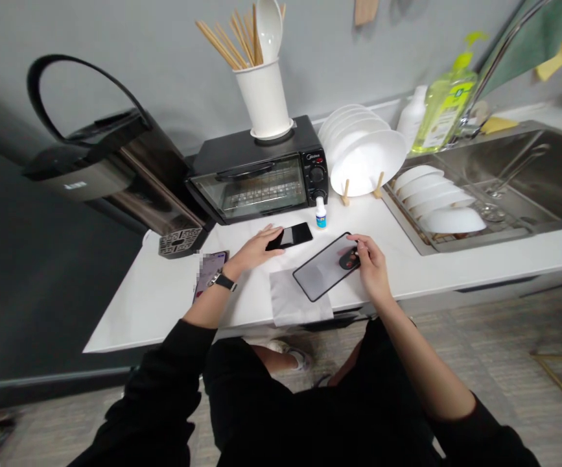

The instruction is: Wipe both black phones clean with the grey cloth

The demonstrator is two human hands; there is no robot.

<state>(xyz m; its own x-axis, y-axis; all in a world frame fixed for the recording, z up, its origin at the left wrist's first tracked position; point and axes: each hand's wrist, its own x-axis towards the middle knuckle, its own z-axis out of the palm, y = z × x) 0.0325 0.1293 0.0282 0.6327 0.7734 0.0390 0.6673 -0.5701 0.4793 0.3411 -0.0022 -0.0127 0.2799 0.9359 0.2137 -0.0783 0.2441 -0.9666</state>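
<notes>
My left hand (256, 250) grips the left end of a black smartphone (300, 233) lying on the counter, thumb along its near edge and fingers at the far edge. Held by its right end in my right hand (374, 266) is a larger smartphone (317, 271) with a pale grey screen and dark rim. A dark oval with reddish spots (349, 259) shows by my right fingers; I cannot tell what it is. Partly under this phone lies a light grey cloth (285, 298). A small white and blue bottle (320, 214) stands just behind the phones.
Another phone (210, 269) lies beside my left wrist. Behind stand a black water dispenser (139, 175), a toaster oven (261, 181) bearing a white utensil cup (264, 97), and racked plates (365, 155). Right is a sink (528, 201) with bowls (436, 194) and a soap bottle (446, 107).
</notes>
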